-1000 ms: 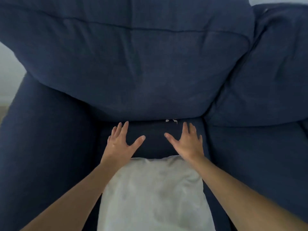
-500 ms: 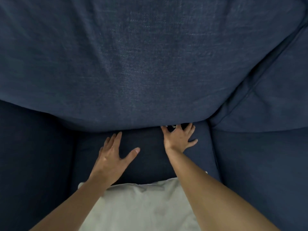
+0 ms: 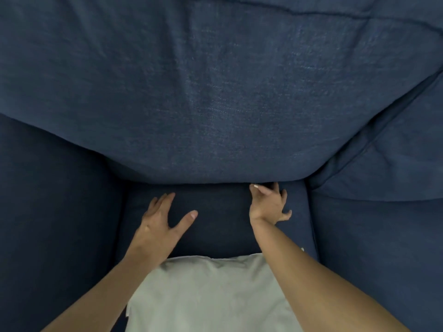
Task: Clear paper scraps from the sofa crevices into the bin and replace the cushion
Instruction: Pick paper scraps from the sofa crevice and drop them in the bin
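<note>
My right hand (image 3: 267, 206) is at the crevice where the navy back cushion (image 3: 215, 104) meets the seat cushion (image 3: 215, 226). Its fingers are spread and curled, with the tips tucked into the dark gap. I see no paper in that gap; the hand covers it. My left hand (image 3: 163, 221) lies flat and open on the seat cushion, a little short of the crevice. One small white paper scrap (image 3: 302, 249) lies on the seat beside my right forearm. No bin is in view.
The sofa's left armrest (image 3: 52, 212) rises beside the seat. A second seat cushion (image 3: 383, 248) and back cushion (image 3: 395, 164) lie to the right. Light grey fabric (image 3: 208, 295) covers the near part of the seat between my forearms.
My head has come closer to the sofa back. My right hand moved forward from the seat into the crevice, where white scraps showed earlier. The left hand stayed flat on the seat.
</note>
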Demonstrator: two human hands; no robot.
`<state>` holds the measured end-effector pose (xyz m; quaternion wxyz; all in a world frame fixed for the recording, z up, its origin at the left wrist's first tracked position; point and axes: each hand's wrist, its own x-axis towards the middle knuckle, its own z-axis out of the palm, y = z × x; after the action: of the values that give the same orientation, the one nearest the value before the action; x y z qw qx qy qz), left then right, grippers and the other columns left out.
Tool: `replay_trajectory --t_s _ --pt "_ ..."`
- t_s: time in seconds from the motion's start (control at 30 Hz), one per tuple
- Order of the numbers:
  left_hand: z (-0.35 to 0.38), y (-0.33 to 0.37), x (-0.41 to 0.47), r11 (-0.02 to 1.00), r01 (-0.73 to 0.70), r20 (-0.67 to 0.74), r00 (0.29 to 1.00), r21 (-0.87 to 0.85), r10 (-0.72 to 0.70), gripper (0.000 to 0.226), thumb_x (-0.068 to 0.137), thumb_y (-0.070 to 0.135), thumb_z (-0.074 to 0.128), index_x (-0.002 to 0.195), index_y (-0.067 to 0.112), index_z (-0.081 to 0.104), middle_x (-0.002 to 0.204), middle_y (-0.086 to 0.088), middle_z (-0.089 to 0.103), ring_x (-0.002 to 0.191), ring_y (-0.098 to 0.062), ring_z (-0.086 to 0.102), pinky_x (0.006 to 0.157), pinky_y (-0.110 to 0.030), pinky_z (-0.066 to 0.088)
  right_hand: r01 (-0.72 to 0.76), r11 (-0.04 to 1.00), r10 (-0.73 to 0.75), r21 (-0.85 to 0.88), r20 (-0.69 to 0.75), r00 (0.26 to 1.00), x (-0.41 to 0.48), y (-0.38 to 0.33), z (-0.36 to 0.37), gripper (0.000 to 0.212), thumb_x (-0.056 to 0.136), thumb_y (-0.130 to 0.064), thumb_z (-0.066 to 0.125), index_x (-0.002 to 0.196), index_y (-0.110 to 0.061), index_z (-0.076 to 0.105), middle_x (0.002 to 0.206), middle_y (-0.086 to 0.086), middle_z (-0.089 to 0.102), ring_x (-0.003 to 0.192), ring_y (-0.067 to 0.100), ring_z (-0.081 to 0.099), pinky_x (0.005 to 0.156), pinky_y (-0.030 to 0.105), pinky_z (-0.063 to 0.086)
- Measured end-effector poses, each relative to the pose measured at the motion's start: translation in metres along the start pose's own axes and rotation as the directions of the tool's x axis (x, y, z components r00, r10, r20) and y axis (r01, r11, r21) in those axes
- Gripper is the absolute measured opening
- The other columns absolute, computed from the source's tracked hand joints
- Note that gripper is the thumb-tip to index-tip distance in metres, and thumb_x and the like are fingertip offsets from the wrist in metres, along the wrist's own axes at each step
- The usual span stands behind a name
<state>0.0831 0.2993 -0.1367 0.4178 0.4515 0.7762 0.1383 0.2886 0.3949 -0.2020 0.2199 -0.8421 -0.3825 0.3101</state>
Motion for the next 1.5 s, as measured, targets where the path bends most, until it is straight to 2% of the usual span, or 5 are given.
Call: replay_trajectory --t_s 0.13,0.3,0.73,1.07,1.5 --pt "-0.041 -0.009 -0.024 0.999 -0.044 -0.05 0.998 -0.022 0.043 0.087 0.083 0.07 0.05 0.155 0.03 0.025 0.164 0.004 0.018 0.151 -0.015 0.008 0.119 -0.041 0.019 0.148 0.989 -0.145 -0.032 0.07 0.987 -0.044 -0.011 -0.014 0.013 0.095 -0.033 0.068 0.093 -0.032 0.08 0.156 -0.005 0.049 0.151 0.019 0.029 0.118 0.059 0.006" --pt "-0.112 -0.042 -0.07 0.993 -0.114 -0.22 0.969 0.02 0.116 0.089 0.08 0.075 0.045 0.155 0.029 0.028 0.163 0.008 0.021 0.15 -0.008 0.006 0.119 -0.04 0.019 0.398 0.916 -0.402 0.055 0.147 0.904 -0.119 -0.06 -0.007 0.015 0.09 -0.035 0.073 0.091 -0.02 0.077 0.127 -0.007 0.07 0.113 0.017 0.065 0.113 0.054 0.03" --pt "-0.236 -0.289 -0.309 0.995 0.09 -0.581 0.807 -0.053 -0.104 0.086 0.086 0.069 0.051 0.156 0.024 0.027 0.164 0.002 0.02 0.152 -0.014 0.005 0.121 -0.036 0.011 0.811 0.552 -0.78 0.196 0.466 0.418 -0.449 -0.119 0.056 0.021 0.093 -0.039 0.068 0.095 -0.023 0.08 0.135 -0.01 0.063 0.112 -0.006 0.044 0.119 0.05 0.023" --pt "-0.195 -0.488 -0.5 0.897 0.316 -0.624 0.645 -0.308 -0.442 0.087 0.086 0.072 0.048 0.157 0.028 0.024 0.164 0.004 0.018 0.151 -0.013 0.003 0.118 -0.035 0.008 0.915 0.235 -0.732 0.329 0.679 -0.056 -0.689 -0.019 0.137 0.021 0.092 -0.045 0.068 0.094 -0.027 0.079 0.136 -0.006 0.065 0.127 0.016 0.058 0.119 0.055 0.019" --pt "-0.121 -0.594 -0.608 0.768 0.387 -0.535 0.557 -0.51 -0.635 0.085 0.088 0.07 0.05 0.157 0.028 0.022 0.165 0.005 0.017 0.151 -0.009 0.002 0.12 -0.033 0.008 0.932 -0.012 -0.463 0.362 0.824 -0.326 -0.804 0.123 0.195 0.033 0.106 -0.034 0.046 0.126 -0.028 0.071 0.148 -0.001 0.054 0.141 0.015 0.042 0.123 0.055 0.011"
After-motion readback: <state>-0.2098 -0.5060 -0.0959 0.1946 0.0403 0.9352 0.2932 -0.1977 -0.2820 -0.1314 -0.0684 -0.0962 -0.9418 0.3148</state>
